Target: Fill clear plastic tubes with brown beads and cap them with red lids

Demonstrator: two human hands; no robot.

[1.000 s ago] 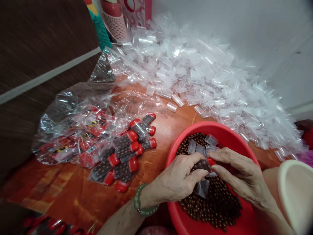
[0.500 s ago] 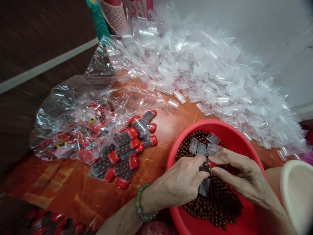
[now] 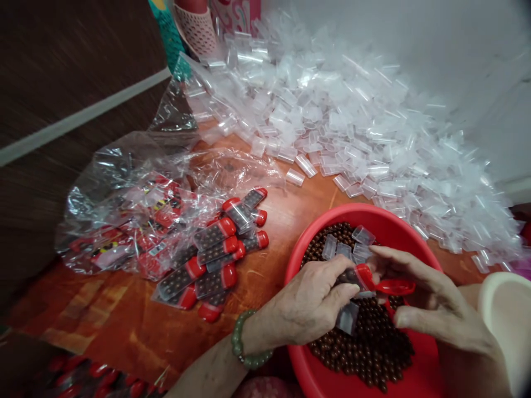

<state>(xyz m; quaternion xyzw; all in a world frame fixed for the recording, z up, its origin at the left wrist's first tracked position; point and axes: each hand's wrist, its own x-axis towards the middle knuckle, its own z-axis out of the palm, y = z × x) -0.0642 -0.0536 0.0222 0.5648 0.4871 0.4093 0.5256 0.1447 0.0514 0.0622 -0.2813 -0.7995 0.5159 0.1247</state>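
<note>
My left hand (image 3: 307, 301) is closed around a small clear candy box (image 3: 345, 277) filled with dark brown balls, its red cap (image 3: 365, 277) facing right. From that cap a glossy red oval piece (image 3: 396, 286) sticks out, like a flipped-open lid. Around this piece my right hand (image 3: 442, 309) is spread, thumb and index finger apart; whether a rear fingertip touches it I cannot tell. Both hands are over a red basin (image 3: 309, 235) of loose brown balls (image 3: 373, 342). Several empty clear sleeves (image 3: 364, 235) lie on the balls, one (image 3: 347, 318) just below my left hand.
Left of the basin, filled red-capped boxes (image 3: 215, 232) are piled on the orange-brown table (image 3: 257, 287). Beside them lies a crinkled clear plastic bag (image 3: 124, 221) with red printed pieces. A large heap of clear sleeves (image 3: 352, 121) spreads along the wall. A cream rim (image 3: 506, 287) stands at right.
My right hand has moved off the red cap to the right and its fingers have spread. A red oval piece now shows open beside the cap. My left hand keeps hold of the box.
</note>
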